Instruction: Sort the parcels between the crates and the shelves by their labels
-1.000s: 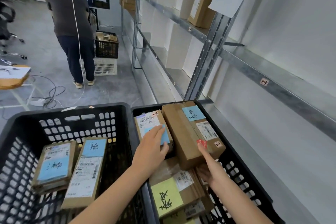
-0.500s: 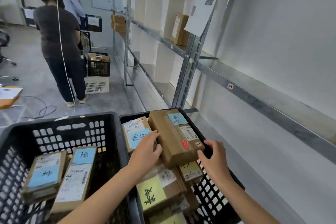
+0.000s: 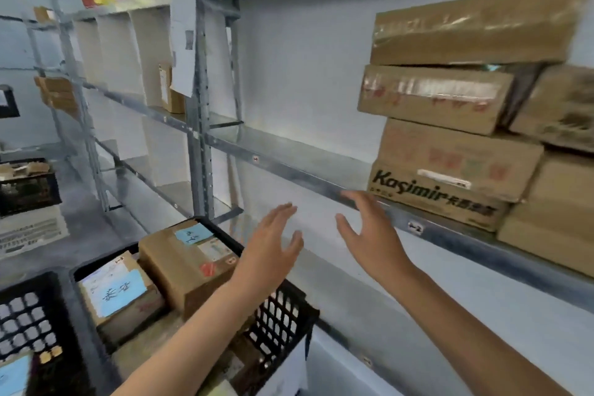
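Grey metal shelving (image 3: 289, 167) runs across the frame against a white wall, and I am looking up along it from the crates. At the right of the frame, cardboard boxes are stacked on the shelf. The lowest box at the front (image 3: 450, 183) has "Kasimir" printed in black, with smaller characters after it that are too blurred to read. The boxes above it carry red printing that I cannot make out. A small tag (image 3: 414, 228) on the shelf rail just below that box seems to read "1-2". A white paper sheet (image 3: 183, 42) hangs on the upright at upper centre.

Both hands are held up in front of the wall panel under the rail and carry nothing. The left hand (image 3: 273, 251) is flat with its fingers straight. The right hand (image 3: 369, 235) has its fingers spread, and their tips reach the rail's edge.

Parcels lie in the black crate (image 3: 283, 315) at lower centre. A large brown parcel (image 3: 180, 270) has a blue note (image 3: 193, 232) with handwriting, a white printed label and a red sticker. Beside it, a flat parcel (image 3: 135, 305) bears a blue note with two handwritten characters. Another black crate (image 3: 29, 315) sits at lower left.
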Available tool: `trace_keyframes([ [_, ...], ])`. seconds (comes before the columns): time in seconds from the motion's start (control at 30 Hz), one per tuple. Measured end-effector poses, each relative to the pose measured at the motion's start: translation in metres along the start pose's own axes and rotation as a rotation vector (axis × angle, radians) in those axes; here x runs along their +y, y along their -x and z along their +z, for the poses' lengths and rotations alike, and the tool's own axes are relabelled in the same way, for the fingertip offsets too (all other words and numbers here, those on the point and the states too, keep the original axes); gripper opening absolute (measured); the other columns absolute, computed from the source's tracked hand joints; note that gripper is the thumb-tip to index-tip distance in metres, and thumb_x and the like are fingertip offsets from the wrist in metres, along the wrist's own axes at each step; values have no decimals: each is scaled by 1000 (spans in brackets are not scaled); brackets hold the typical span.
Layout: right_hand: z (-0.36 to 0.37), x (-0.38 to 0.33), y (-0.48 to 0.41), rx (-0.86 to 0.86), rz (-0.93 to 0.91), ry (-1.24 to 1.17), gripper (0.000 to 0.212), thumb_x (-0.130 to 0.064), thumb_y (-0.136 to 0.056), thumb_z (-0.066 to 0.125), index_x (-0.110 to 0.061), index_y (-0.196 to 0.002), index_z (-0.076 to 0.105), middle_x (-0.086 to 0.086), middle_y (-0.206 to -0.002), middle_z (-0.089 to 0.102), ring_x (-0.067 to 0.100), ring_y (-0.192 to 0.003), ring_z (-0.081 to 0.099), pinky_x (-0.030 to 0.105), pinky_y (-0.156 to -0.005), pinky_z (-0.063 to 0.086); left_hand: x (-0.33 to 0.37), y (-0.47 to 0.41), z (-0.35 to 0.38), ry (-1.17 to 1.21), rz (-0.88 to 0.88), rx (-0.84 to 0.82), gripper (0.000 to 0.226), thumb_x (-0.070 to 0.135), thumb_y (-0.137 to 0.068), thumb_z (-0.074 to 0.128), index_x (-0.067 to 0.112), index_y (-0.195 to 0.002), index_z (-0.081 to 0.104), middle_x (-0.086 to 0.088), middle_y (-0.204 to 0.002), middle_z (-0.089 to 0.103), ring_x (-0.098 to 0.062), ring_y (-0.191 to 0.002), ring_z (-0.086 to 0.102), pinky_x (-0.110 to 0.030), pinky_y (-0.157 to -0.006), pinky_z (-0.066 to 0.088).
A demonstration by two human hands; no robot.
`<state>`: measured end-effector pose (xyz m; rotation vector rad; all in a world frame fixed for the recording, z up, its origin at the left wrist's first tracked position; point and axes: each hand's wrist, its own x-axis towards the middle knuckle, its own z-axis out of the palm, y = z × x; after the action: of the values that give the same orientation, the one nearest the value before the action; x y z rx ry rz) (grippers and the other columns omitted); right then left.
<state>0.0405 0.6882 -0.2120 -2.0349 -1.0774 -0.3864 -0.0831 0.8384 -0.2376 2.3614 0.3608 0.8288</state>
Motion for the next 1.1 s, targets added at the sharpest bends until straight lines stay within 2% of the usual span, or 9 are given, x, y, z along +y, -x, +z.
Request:
trace_keyframes([
  [0.17, -93, 21, 22, 160, 70, 129, 43, -28, -97, 57, -26, -138, 45, -6, -140, 48, 12, -126, 46, 20, -95, 35, 80, -18, 41, 63, 208, -58, 49, 24, -100, 54, 21, -148, 42, 5, -151, 42, -10, -138, 39, -12, -106, 23],
  [0.3, -156, 30, 48, 256, 71, 229, 41, -22, -95, 59, -20, -135, 50, -3, -135, 49, 14, -124, 45, 23, -97, 36, 145, -25, 59, 174, 376, -102, 46, 14, -96, 59, 20, -141, 49, 4, -142, 52, -1, -123, 45, 5, -94, 24],
  [0.43, -214, 35, 60, 394, 78, 285, 42, -20, -94, 60, -17, -134, 50, -1, -132, 50, 13, -123, 47, 19, -100, 33, 208, -39, 67, 216, 476, -139, 47, 16, -97, 57, 16, -143, 47, 1, -142, 53, 3, -114, 43, 4, -85, 27],
  [0.53, -264, 43, 63, 581, 121, 192, 48, -20, -93, 60, -21, -138, 44, -6, -135, 41, -13, -117, 42, -1, -94, 28, 249, -52, 70, 213, 468, -141, 51, 25, -99, 54, 21, -148, 41, 2, -136, 57, 6, -87, 53, 3, -71, 34],
  [0.6, -296, 51, 61, 667, 172, 131, 48, -22, -95, 57, -22, -140, 42, -10, -130, 36, -22, -106, 40, -7, -84, 29, 271, -60, 74, 230, 457, -145, 53, 27, -99, 54, 22, -149, 38, 3, -144, 50, 3, -90, 58, 4, -75, 33],
  [0.7, -326, 69, 54, 657, 323, 109, 57, -28, -97, 55, -17, -149, 33, -3, -140, 34, 1, -125, 38, 14, -98, 29, 298, -76, 84, 278, 381, -159, 57, 25, -97, 56, 19, -150, 36, 0, -152, 41, -16, -131, 47, -19, -98, 32],
  [0.83, -339, 92, 43, 510, 506, 78, 74, -37, -99, 51, -12, -157, 14, 3, -162, 18, 19, -145, 27, 25, -102, 25, 322, -100, 103, 331, 219, -146, 58, 21, -94, 59, 9, -147, 38, -9, -149, 42, -26, -138, 39, -41, -115, 35],
  [1.0, -343, 104, 28, 467, 526, -101, 53, -32, -95, 55, -21, -145, 38, 1, -140, 53, 15, -110, 55, 21, -78, 44, 344, -120, 110, 303, 76, -148, 55, 24, -95, 56, 1, -141, 39, -16, -139, 50, -34, -130, 46, -48, -107, 43],
  [1.1, -345, 103, 26, 459, 502, -161, 51, -31, -93, 57, -24, -141, 42, -9, -121, 61, 11, -103, 58, 24, -79, 45, 351, -125, 110, 380, 14, -125, 48, 21, -95, 54, 2, -137, 43, -16, -136, 53, -34, -125, 51, -47, -103, 46],
])
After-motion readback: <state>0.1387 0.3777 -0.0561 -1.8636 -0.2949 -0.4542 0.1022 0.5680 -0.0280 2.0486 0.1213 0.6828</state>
